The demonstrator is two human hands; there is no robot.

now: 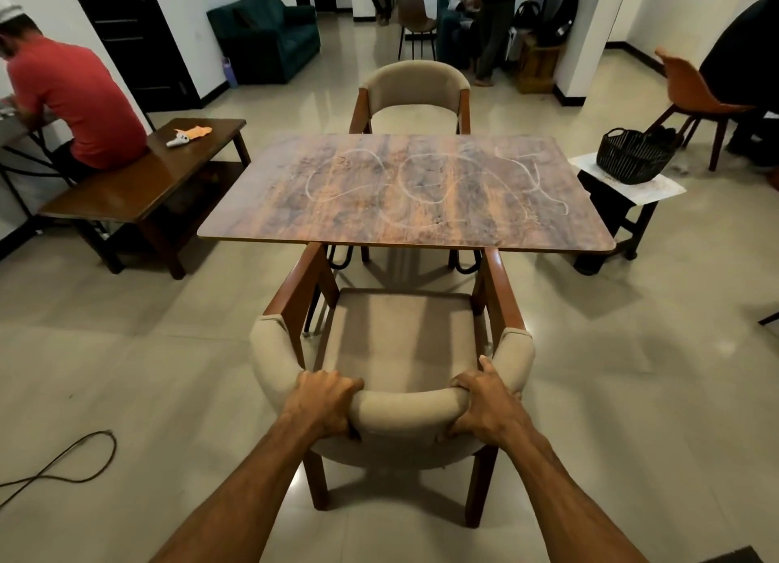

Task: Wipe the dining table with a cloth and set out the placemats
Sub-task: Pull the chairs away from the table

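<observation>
The dining table (295,208) has a wood-grain top marked with white scribbled lines. A beige padded chair (396,343) stands at its near edge. My left hand (324,402) grips the top of the chair's backrest on the left. My right hand (484,402) grips the backrest on the right, thumb up. An orange cloth (198,132) lies beside a white spray bottle (177,138) on the brown side table (126,191) at the left. No placemats are in view.
A second beige chair (415,94) faces me at the table's far edge. A black basket (632,155) sits on a small stand at the right. A person in a red shirt (80,102) sits on the side table. A cable (63,465) lies on the floor.
</observation>
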